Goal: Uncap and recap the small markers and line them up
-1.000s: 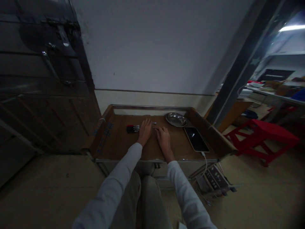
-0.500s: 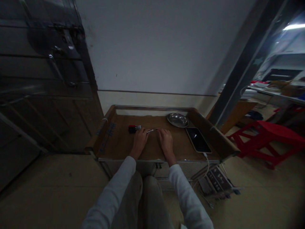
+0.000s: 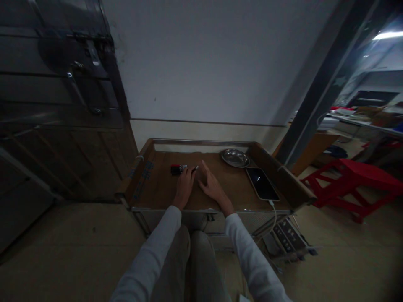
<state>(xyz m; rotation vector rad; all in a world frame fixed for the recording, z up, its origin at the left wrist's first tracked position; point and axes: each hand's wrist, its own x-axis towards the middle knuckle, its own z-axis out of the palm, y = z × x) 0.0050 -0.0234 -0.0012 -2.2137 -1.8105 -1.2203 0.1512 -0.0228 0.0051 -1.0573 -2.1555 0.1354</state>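
Observation:
My left hand [image 3: 185,182] rests over the tray top, its fingers closed on a slim, dark, pen-like thing [image 3: 197,167] with a pale tip that sticks out to the right. What exactly it is, I cannot make out. Just left of those fingers lies a small group of red and black stick-like things [image 3: 178,169] with silvery ends, side by side and partly hidden by the hand. My right hand [image 3: 210,183] is open to the right of the slim thing, thumb apart and fingers stretched forward, holding nothing.
A round metal dish [image 3: 235,158] stands at the back right of the raised-edge brown tabletop [image 3: 160,197]. Before it lies a phone [image 3: 262,184] with a white cable [image 3: 275,216]. A red stool [image 3: 362,180] is at right, a wall [image 3: 204,63] behind, a door [image 3: 56,96] at left.
My right hand has let go of the slim thing's right end, and its fingers have spread. The slim thing now sits in my left hand alone.

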